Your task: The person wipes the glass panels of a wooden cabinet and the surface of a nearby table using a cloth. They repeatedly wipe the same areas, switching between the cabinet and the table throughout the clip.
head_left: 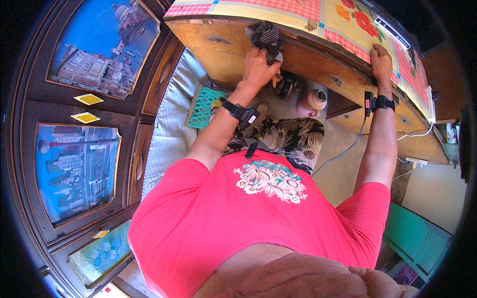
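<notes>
A bunched dark cloth with pale stripes (268, 38) is pressed against the front of the wooden table (303, 57), close to its left drawer. My left hand (257, 69) is closed around it. Beyond the cloth, the drawer front shows a metal fitting (218, 39). At the table's right part, my right hand (381, 62) rests at the front edge with its fingers curled in. Whether anything is inside those fingers is hidden. Beneath the right hand lies a checked and flowered table cover (343, 32).
Under the table stand a pinkish bottle or flask (313, 102) and a dark round object (285, 85). A green woven plastic item (199, 107) sits at the left. Dark cabinet doors with pictures (79, 169) line the left side. A cable (343, 149) hangs from my right wrist strap.
</notes>
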The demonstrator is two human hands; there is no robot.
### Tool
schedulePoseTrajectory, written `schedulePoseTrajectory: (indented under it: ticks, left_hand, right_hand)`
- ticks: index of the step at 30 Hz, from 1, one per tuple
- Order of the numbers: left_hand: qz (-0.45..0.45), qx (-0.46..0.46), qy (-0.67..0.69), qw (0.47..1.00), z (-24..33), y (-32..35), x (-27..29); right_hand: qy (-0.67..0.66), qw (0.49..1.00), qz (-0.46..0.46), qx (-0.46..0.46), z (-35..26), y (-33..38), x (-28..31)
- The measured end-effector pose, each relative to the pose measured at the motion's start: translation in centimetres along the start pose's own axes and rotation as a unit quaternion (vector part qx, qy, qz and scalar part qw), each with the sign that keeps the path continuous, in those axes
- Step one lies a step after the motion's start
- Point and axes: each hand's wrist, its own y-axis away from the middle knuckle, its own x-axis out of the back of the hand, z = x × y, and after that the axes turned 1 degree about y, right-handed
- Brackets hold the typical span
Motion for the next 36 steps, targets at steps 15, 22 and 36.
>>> schedulePoseTrajectory:
  ticks: [15,22,36]
  left_hand:
    - [0.064,0.107,0.044,0.991,-3.9,-0.7,2.1]
    - [0.189,-0.032,-0.005,0.981,-4.5,-4.3,2.8]
    - [0.110,0.239,0.229,0.937,-10.4,3.2,-6.7]
  right_hand:
    - [0.003,1.000,-0.009,-0.008,0.0,-0.1,0.0]
    - [-0.013,0.999,-0.027,-0.030,0.7,-0.2,-0.3]
    - [0.004,0.998,-0.048,-0.040,0.2,-0.2,0.3]
